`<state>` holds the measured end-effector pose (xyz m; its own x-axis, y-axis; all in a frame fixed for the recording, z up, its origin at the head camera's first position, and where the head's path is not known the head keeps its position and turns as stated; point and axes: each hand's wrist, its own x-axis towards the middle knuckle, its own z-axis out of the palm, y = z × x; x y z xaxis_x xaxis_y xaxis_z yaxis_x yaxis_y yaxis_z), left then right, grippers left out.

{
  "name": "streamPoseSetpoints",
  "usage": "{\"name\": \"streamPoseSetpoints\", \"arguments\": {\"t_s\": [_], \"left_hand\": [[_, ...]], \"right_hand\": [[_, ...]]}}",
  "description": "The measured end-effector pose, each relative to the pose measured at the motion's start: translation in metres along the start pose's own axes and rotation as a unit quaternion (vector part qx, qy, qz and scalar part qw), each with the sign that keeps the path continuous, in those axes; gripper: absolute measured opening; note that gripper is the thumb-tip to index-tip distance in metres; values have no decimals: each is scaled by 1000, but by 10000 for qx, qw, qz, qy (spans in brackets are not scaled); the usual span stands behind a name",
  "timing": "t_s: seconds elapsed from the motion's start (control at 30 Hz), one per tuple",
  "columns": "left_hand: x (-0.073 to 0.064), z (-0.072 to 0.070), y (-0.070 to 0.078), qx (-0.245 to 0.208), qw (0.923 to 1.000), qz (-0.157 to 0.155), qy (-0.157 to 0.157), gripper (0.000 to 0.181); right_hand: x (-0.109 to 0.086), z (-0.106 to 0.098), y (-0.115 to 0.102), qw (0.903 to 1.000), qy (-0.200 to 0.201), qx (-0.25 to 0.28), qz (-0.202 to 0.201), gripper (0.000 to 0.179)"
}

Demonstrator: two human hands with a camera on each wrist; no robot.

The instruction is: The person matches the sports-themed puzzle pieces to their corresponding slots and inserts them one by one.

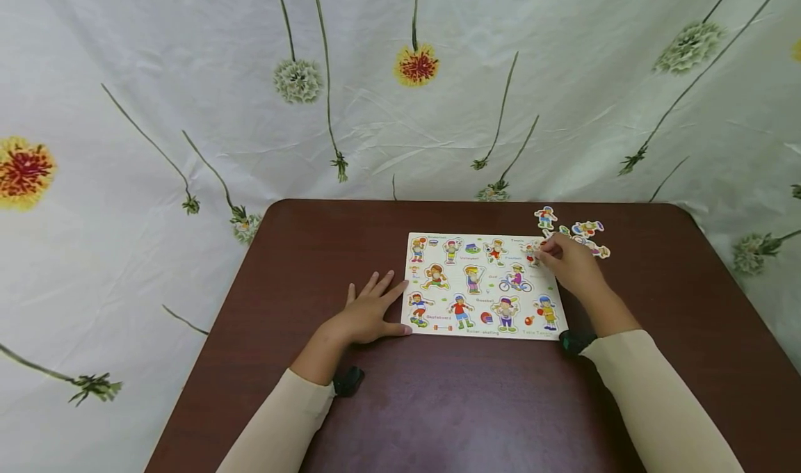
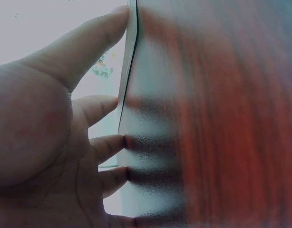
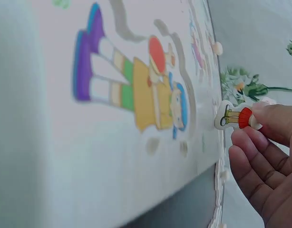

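Note:
A white wooden puzzle board (image 1: 457, 279) with printed sports figures lies flat on the table. My left hand (image 1: 366, 316) rests at its left edge, fingers spread on the table. In the left wrist view, the thumb (image 2: 96, 40) touches the board's side and the other fingertips meet the tabletop. Over the board's upper right corner, my right hand (image 1: 574, 268) pinches a small puzzle piece (image 3: 241, 118) between thumb and fingers. This piece shows a red skirt and two legs; its upper part is hidden by the thumb. A yellow-dressed figure (image 3: 148, 95) sits on the board nearer the wrist camera.
Several loose puzzle pieces (image 1: 587, 229) lie beyond the board's upper right corner, one figure (image 1: 546, 217) apart toward the back. The dark brown table (image 1: 475, 403) has rounded far corners. Behind it hangs a white cloth (image 1: 375, 132) with a flower print.

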<state>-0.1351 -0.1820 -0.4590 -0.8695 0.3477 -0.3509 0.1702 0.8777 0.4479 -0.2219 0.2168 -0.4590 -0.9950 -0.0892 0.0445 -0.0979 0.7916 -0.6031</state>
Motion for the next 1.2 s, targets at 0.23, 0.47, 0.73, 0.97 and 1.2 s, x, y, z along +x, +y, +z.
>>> {"name": "streamPoseSetpoints", "arguments": {"t_s": [0.23,0.47,0.73,0.97,1.2], "left_hand": [[0,1,-1,25,10000,18,56,91],[0,2,-1,-19,10000,59,46,91],[1,2,-2,55,10000,28,67,92],[-1,3,-4,-2,10000,20,43,92],[-3,3,-3,-40,10000,43,75,92]], "right_hand": [[11,6,-5,9995,-236,-182,-81,18],[23,9,-5,9962,-620,-615,57,19],[28,11,-10,9912,-986,-885,37,20],[28,13,-6,9912,-1099,-688,267,22],[29,16,-1,9923,-1043,-611,278,23]]}}
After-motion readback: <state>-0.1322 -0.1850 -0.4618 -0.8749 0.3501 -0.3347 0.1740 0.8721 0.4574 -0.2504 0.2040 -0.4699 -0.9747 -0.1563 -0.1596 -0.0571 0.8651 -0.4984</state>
